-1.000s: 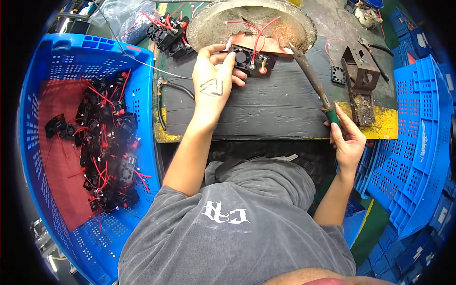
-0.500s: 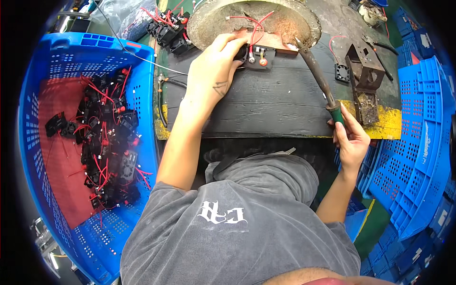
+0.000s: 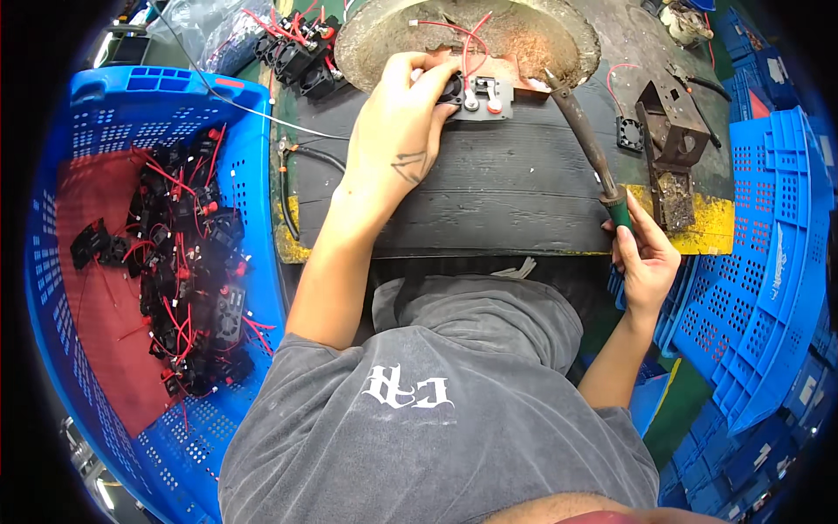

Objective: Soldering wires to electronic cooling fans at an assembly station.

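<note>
My left hand (image 3: 394, 131) grips the left side of a black fan module (image 3: 486, 106) by its edge. Two round terminals, one silver and one red, show on the module's near face, and red wires rise from it. It sits against the near edge of a copper-coloured block, in front of a crusted round metal dish (image 3: 374, 42). My right hand (image 3: 648, 266) is closed around the green handle of a soldering iron (image 3: 583, 131). The iron points up and left, its tip near the dish's right front rim, apart from the module.
Left of the table stands a blue crate (image 3: 253, 166) with many wired black fan modules on red sheeting. More modules (image 3: 301, 57) are piled left of the dish. A small loose fan (image 3: 628, 134) and a rusty metal bracket (image 3: 672, 118) stand on the right. Blue crates (image 3: 759, 227) flank the table.
The module and the fingers of my left hand have shifted slightly right and away from me. My right hand and the soldering iron stay almost where they were. The view has moved a little.
</note>
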A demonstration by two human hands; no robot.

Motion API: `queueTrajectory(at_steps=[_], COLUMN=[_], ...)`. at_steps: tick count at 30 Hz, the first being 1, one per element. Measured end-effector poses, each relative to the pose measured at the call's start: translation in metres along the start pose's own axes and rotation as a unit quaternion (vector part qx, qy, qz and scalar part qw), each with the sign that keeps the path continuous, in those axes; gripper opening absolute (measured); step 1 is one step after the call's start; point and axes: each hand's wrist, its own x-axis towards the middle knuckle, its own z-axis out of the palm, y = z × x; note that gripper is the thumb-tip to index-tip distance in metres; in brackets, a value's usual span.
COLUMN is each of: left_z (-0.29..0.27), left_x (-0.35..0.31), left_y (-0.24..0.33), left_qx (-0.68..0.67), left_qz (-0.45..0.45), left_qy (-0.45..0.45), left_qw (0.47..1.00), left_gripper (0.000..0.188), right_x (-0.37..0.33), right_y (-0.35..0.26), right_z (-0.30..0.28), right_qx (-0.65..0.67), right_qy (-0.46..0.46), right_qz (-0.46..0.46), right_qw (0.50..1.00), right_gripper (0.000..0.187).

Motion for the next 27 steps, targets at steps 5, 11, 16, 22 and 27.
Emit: queueTrajectory(at_steps=[5, 11, 16, 22, 27], left_z=[-0.005, -0.002, -0.002, 0.002, 0.0], left_x=[-0.001, 0.003, 0.001, 0.0, -0.005], left_y=[-0.003, 0.001, 0.006, 0.001, -0.002], left_qx=[0.023, -0.026, -0.026, -0.028, -0.02], left_qz=[-0.045, -0.033, -0.051, -0.044, -0.04], left_qy=[-0.042, -0.05, -0.04, -0.037, -0.053], left_qw=[0.998, 0.998, 0.998, 0.998, 0.998], left_gripper=[0.044, 0.044, 0.044, 0.046, 0.046], right_x=[0.0, -0.002, -0.003, -0.003, -0.003], right_y=[-0.002, 0.0, -0.004, -0.004, -0.006], right_z=[0.005, 0.001, 0.004, 0.003, 0.005], right_qx=[-0.003, 0.002, 0.02, 0.018, -0.035], right_qy=[0.006, 0.003, 0.021, 0.015, 0.018], right_qz=[0.012, 0.011, 0.022, 0.037, 0.029], right_qw=[1.0, 1.0, 0.999, 0.999, 0.999], right_gripper=[0.044, 0.044, 0.044, 0.044, 0.046])
